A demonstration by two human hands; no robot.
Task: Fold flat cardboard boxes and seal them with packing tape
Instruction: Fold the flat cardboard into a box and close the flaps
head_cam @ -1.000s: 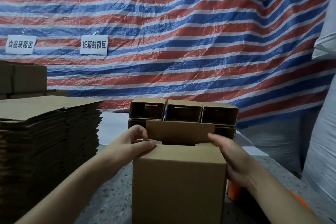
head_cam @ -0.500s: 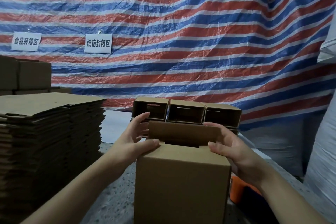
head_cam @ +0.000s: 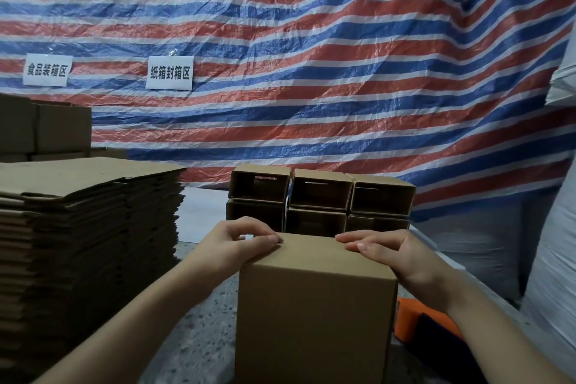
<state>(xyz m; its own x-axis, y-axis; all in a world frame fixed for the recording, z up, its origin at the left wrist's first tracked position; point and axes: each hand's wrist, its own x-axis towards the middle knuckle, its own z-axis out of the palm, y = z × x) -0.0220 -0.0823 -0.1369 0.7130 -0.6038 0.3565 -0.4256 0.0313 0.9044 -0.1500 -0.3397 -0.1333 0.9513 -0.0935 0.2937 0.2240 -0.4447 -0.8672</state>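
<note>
A brown cardboard box (head_cam: 314,315) stands upright on the speckled table (head_cam: 199,327) right in front of me, its top flaps folded down flat. My left hand (head_cam: 240,243) holds the top left corner, thumb lying on the top and fingers curled over the far edge. My right hand (head_cam: 389,251) rests on the top right, with straight fingers pressing the flap down. An orange tape dispenser (head_cam: 414,318) lies on the table to the right of the box, partly hidden by my right forearm.
A tall stack of flat cardboard blanks (head_cam: 87,227) fills the left side. Several folded open boxes (head_cam: 318,196) are stacked on their sides behind the box. More boxes (head_cam: 46,128) sit at the far left. White sacks (head_cam: 554,259) stand on the right, before a striped tarp.
The rear flap that stood upright has been folded down, closing the box top. Both hands moved from the side flaps onto the flat top.
</note>
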